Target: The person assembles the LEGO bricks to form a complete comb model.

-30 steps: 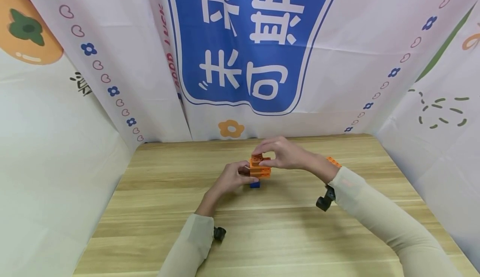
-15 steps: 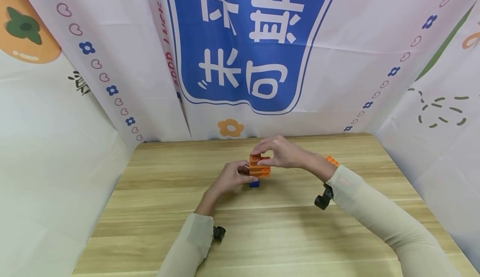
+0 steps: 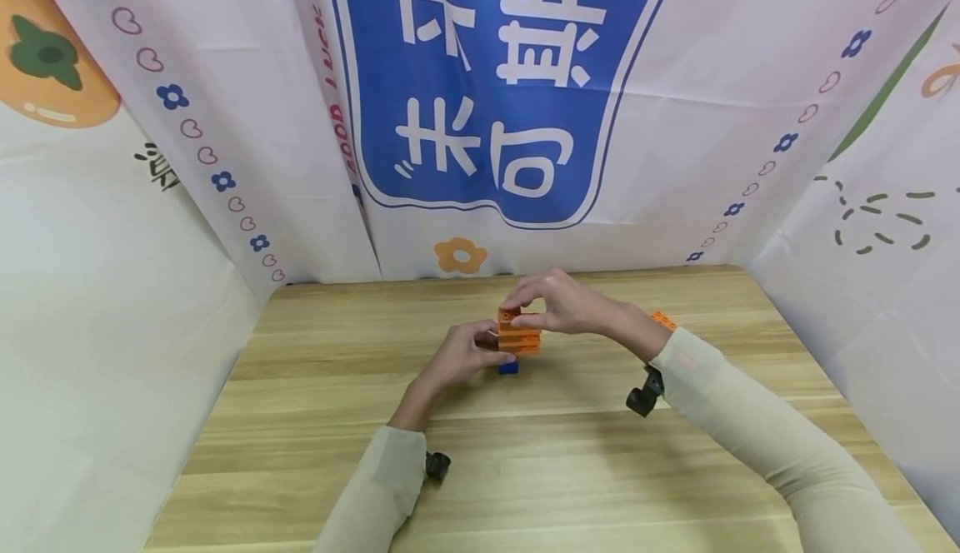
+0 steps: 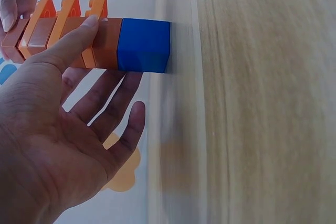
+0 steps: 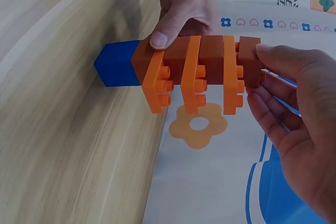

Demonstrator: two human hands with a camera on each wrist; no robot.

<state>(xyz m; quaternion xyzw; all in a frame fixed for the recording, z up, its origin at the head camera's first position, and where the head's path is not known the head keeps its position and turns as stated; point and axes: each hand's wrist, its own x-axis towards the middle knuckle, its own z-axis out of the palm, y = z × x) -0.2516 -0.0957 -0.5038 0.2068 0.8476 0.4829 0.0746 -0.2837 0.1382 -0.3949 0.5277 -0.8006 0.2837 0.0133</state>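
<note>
A tower of toy building bricks stands upright on the table, with a blue brick (image 4: 144, 45) at its foot. Above that, brown bricks (image 5: 211, 59) alternate with orange studded plates (image 5: 229, 77) that jut out to one side. My left hand (image 3: 461, 356) grips the lower tower, its thumb across the brick sides and other fingers behind. At the top, my right hand (image 3: 566, 303) pinches a brown brick (image 5: 250, 64) between thumb and fingers. A narrow gap with studs shows between this brick and the uppermost orange plate.
Another orange studded plate (image 3: 663, 319) lies on the wooden table (image 3: 525, 470) at the right, partly behind my right forearm. A printed cloth backdrop (image 3: 675, 161) rises close behind the tower and along both sides.
My right hand has shifted very slightly, and the top brown brick sits a little lower and straighter over the tower. The left hand keeps its hold in the same place.
</note>
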